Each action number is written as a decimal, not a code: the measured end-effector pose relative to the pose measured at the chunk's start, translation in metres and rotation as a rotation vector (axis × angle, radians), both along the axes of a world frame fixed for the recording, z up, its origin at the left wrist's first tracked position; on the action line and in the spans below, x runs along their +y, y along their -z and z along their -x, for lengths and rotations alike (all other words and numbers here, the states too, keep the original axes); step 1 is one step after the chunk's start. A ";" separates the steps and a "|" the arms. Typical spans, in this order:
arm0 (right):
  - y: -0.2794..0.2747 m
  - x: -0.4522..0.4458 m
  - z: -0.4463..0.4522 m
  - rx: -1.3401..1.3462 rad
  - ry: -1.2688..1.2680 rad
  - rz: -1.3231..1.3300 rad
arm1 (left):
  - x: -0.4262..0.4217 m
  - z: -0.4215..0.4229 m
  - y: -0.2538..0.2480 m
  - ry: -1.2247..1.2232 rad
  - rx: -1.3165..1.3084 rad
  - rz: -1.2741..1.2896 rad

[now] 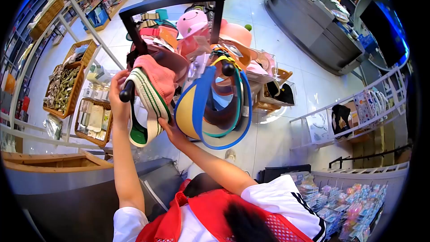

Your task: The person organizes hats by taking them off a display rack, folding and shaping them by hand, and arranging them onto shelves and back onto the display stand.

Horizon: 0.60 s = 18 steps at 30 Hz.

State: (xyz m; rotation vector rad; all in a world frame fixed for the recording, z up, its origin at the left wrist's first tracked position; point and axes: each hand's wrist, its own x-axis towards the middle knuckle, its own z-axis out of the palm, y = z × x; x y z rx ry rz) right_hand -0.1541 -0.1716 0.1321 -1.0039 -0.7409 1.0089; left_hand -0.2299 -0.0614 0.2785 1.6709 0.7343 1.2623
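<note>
Right hand pinching the cream, green-striped fabric visor!
Left hand curls beside the round-tipped black rod; can't tell what its hidden fingers grip.

My left arm points almost straight out, with my left hand curled beside the striped hat, on its left. My right arm slants across, and my right hand touches the hat's right edge, low down.

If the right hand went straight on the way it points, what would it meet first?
The cream, green-striped headwear; the right hand seems to touch its edge, though exact depth is unclear.
</note>
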 end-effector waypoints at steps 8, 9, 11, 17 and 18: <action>0.002 0.019 0.012 0.259 0.313 0.167 | 0.018 -0.008 0.000 -0.006 0.227 -0.448; 0.004 0.016 0.014 0.192 0.380 0.167 | 0.015 -0.010 -0.001 -0.001 0.223 -0.397; 0.013 0.007 0.019 -0.107 0.503 0.160 | 0.005 -0.009 -0.008 0.008 0.215 -0.295; 0.062 -0.056 0.027 -0.142 0.289 0.271 | 0.004 0.050 0.035 0.049 0.357 0.120; 0.065 -0.074 0.027 -0.141 0.258 0.314 | -0.011 0.048 0.035 0.008 0.406 0.042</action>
